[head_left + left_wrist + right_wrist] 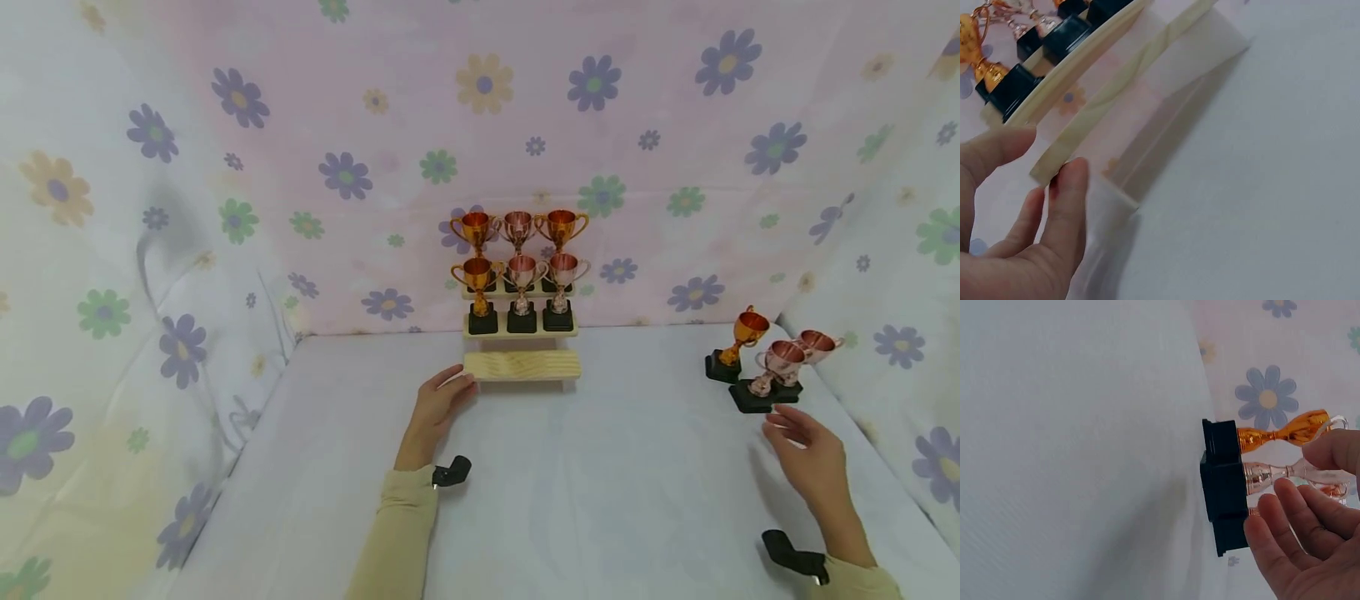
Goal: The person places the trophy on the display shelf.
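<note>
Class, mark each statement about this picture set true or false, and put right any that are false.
1. Six trophies stand on the wooden rack. True.
2. The left hand is at the left end of the lowest shelf. True.
3. Three trophies stand on the lowest shelf. False: the rack's trophies all stand on the shelves above it.
4. The right hand is lifting a gold trophy. False: the right hand holds nothing and is near three trophies at the right.
5. Those three trophies are all gold. False: one is gold and two are pinkish.
6. Those three trophies have black bases. True.
</note>
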Tool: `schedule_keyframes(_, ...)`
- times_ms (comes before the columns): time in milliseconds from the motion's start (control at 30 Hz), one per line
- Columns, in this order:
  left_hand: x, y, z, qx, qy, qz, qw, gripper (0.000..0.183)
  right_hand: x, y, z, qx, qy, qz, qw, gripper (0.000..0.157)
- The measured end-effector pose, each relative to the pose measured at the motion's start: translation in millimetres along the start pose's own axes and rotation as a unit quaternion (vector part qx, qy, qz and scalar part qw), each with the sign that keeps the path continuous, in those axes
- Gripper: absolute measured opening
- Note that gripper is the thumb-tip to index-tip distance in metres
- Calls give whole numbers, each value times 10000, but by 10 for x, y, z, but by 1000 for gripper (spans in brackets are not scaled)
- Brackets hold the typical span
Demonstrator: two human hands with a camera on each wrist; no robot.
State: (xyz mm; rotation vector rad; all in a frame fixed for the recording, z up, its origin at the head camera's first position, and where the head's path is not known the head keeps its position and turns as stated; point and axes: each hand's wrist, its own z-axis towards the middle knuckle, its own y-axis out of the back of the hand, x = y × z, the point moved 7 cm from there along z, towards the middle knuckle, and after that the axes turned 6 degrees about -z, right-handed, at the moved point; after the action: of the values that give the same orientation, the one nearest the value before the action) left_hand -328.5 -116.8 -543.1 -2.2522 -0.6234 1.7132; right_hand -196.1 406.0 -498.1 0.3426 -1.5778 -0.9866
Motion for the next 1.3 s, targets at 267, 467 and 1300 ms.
schedule_keyframes(267,137,-45,-21,-838,-103,-571,9948,48,-76,163,294,-979,-785,782,9890,65)
schedule_keyframes(467,183,-96,-11,-931,-321,-776,9921,45,-70,155,454,-1240,-983,1273,9791,71)
schedule_keyframes(1300,209,-169,-146,-1307,-480,-1052,9847,38,-90,109,510,-1345,-936,3143,9351,55)
